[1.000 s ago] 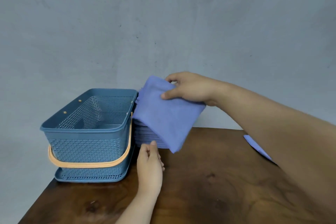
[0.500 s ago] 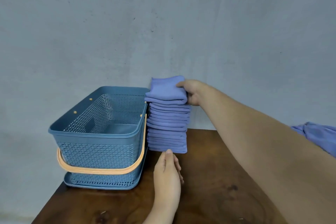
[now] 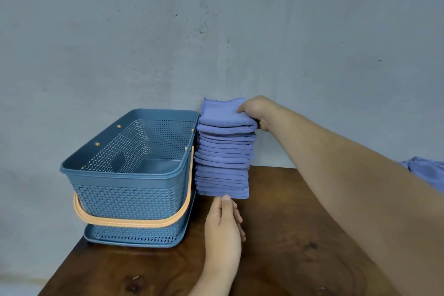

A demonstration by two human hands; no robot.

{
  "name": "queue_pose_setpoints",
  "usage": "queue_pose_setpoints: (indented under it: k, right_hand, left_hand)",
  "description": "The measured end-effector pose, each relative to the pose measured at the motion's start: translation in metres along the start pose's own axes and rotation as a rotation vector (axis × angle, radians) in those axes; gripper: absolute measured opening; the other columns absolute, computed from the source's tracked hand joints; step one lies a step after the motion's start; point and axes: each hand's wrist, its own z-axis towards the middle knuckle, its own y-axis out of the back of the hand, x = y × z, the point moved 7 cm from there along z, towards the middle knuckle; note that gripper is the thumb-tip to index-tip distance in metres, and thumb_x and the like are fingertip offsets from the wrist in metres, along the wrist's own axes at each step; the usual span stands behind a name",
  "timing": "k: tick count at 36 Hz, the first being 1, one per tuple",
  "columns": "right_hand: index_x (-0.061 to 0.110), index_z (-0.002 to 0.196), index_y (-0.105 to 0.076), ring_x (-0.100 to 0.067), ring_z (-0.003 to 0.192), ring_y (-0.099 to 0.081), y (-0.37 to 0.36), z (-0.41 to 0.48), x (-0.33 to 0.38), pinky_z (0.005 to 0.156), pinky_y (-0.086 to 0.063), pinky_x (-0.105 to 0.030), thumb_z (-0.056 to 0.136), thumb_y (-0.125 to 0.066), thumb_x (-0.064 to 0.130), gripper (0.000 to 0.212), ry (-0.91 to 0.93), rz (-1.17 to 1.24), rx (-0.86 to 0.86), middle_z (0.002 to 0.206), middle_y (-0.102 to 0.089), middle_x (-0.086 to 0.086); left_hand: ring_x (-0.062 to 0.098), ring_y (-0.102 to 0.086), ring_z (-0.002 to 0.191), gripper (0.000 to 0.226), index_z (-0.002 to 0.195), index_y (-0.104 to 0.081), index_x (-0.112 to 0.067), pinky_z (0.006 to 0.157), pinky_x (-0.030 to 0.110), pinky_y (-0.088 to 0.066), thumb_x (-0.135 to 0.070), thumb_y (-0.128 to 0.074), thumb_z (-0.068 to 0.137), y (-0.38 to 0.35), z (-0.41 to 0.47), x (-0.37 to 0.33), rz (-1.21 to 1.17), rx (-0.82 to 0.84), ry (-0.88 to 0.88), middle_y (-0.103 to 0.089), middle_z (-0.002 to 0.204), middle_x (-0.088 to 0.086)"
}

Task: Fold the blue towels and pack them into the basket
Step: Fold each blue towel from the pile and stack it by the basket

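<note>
While the basket [image 3: 120, 173] sits empty, a folded stack [image 3: 223, 170] waits beside it, a loose towel [image 3: 427, 173] farther off; the right grip [image 3: 254, 112] clamps the top towel [image 3: 225, 115], the left grip [image 3: 223, 221] slack.

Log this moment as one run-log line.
right hand: grips top towel on stack | left hand: fingertips at stack base | basket: no towels inside | unfolded towel: far right

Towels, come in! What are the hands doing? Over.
Right hand grips top towel. Left hand open, thumb touching stack bottom. Basket beside stack, no towels inside. Nothing in the way.
</note>
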Motion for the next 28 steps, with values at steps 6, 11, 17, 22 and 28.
queue_pose_setpoints:
  k: [6,11,17,22,28]
  right_hand:
    - [0.025,0.151,-0.048,-0.034,0.136,-0.05,0.002,-0.012,0.036,0.111,-0.046,-0.046,0.096,-0.058,0.034,0.056,0.476,-0.604,-0.199,0.151,-0.049,-0.01]
    - [0.032,0.155,-0.048,-0.018,0.152,-0.036,-0.05,-0.056,0.039,0.125,-0.024,-0.039,0.098,-0.044,0.075,0.072,0.644,-0.794,0.263,0.165,-0.042,0.006]
    - [0.039,0.163,-0.034,-0.02,0.156,-0.03,-0.05,-0.054,0.016,0.122,-0.02,-0.036,0.095,-0.038,0.084,0.082,0.5,-0.842,0.35,0.17,-0.032,0.007]
    - [0.034,0.162,-0.038,-0.017,0.156,-0.03,-0.027,-0.072,0.021,0.127,-0.025,-0.041,0.097,-0.039,0.081,0.08,0.634,-0.77,0.209,0.17,-0.034,0.009]
    - [0.037,0.152,-0.049,-0.011,0.144,-0.04,0.041,-0.131,-0.041,0.118,-0.035,-0.036,0.104,-0.036,0.069,0.06,0.783,-0.681,-0.018,0.156,-0.048,0.014]
  left_hand:
    - [0.019,-0.053,0.053,0.043,0.092,-0.062,-0.009,0.052,0.033,-0.047,-0.039,-0.039,0.114,-0.001,-0.001,0.002,0.021,0.012,-0.005,-0.059,0.068,0.001]
    - [0.019,-0.055,0.054,0.043,0.092,-0.064,-0.013,0.054,0.036,-0.047,-0.041,-0.039,0.113,-0.004,-0.002,0.002,0.049,0.023,-0.011,-0.061,0.069,0.0]
    - [0.02,-0.054,0.053,0.041,0.093,-0.063,-0.014,0.054,0.037,-0.047,-0.039,-0.038,0.114,-0.005,-0.004,0.0,0.059,0.039,-0.037,-0.061,0.07,0.001]
    - [0.019,-0.053,0.053,0.04,0.091,-0.063,-0.014,0.054,0.035,-0.046,-0.037,-0.039,0.114,-0.005,-0.006,-0.002,0.077,0.047,-0.066,-0.061,0.07,0.002]
    - [0.015,-0.058,0.057,0.037,0.091,-0.064,-0.023,0.06,0.045,-0.053,-0.041,-0.041,0.112,-0.018,-0.021,-0.009,0.258,0.155,-0.195,-0.065,0.072,0.002]
